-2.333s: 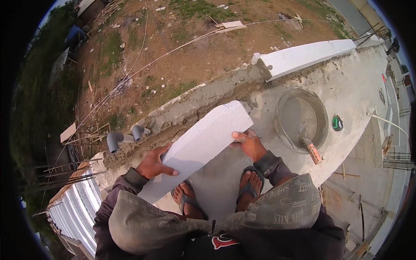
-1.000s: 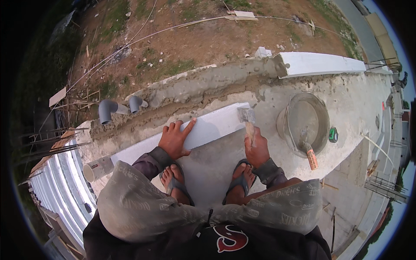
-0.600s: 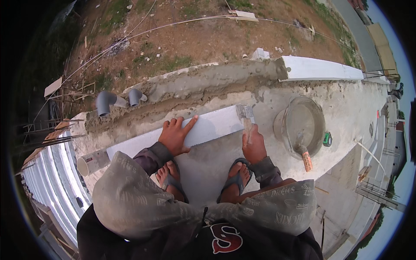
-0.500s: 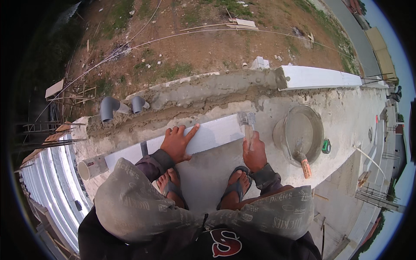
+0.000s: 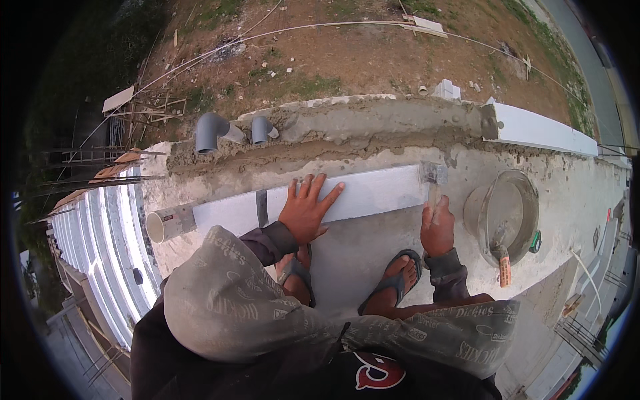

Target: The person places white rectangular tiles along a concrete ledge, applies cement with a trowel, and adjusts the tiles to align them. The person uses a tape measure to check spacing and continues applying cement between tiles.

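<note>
A long white lightweight block [image 5: 380,191] lies in front of me on the concrete slab. My left hand [image 5: 305,212] rests on its top, palm down with fingers spread. Beside that hand, a dark grey strip [image 5: 262,208] crosses the white surface; I cannot tell whether it is a gap or a separate piece. At the block's right end, my right hand [image 5: 437,225] is wrapped round the wooden handle of a tool with a flat, mortar-smeared metal blade [image 5: 434,173]. The blade's edge meets the block's end.
A mortar bucket [image 5: 479,220] with an orange-handled tool [image 5: 504,268] stands right, beside a green tape measure [image 5: 535,241]. Wet mortar [image 5: 387,127] runs along the slab's far edge, with grey pipe elbows [image 5: 211,131] and a laid white block [image 5: 540,133]. A pale pipe [image 5: 167,225] lies left.
The whole view has shifted, so the scene sits farther right. Both hands keep their places on the block and the tool, with little visible movement.
</note>
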Demonstrator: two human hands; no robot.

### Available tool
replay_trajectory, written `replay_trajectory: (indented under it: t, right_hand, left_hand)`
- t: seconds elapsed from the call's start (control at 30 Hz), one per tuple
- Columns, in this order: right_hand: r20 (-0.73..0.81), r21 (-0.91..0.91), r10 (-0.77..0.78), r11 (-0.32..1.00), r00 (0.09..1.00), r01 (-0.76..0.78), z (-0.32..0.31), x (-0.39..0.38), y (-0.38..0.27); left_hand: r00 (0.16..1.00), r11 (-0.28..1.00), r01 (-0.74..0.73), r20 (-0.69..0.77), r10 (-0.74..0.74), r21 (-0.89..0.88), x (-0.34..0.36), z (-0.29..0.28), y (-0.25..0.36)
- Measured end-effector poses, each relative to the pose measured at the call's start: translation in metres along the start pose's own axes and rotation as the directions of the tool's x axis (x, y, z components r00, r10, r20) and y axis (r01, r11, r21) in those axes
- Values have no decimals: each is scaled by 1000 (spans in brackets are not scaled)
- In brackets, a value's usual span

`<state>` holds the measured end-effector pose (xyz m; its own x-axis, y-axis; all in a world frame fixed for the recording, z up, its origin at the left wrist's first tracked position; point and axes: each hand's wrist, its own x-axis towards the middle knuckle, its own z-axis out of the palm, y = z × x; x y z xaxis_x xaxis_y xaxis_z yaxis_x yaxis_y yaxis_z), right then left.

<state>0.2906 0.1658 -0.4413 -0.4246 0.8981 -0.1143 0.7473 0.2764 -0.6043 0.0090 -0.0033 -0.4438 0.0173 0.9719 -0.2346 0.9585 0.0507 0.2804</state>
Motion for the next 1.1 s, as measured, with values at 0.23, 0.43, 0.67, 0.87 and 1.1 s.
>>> replay_trajectory:
  t: [0.23,0.43,0.67,0.87,1.1]
  right_hand:
    - [-24,51,17,999,1000,-16,3,-5,7]
    - [-19,38,-57,998,998,57,-3,-2,-13]
    - [-301,372,-86,906,950,200,-36,-5,-34]
    - [-36,11,-103,995,994,103,-9,7,-32]
    - [-332,-80,-214,977,919,199,-51,0,-59]
  left_hand:
    - [983,986,169,-76,-168,3,-76,14,-31]
    - [988,989,125,-84,-131,-74,-60,3,-46]
    - [995,991,104,-2,-104,-87,-38,1,-49]
    - [990,989,111,-71,-118,-97,-39,0,-50]
    - [991,988,128,-18,-130,-83,-42,-6,-44]
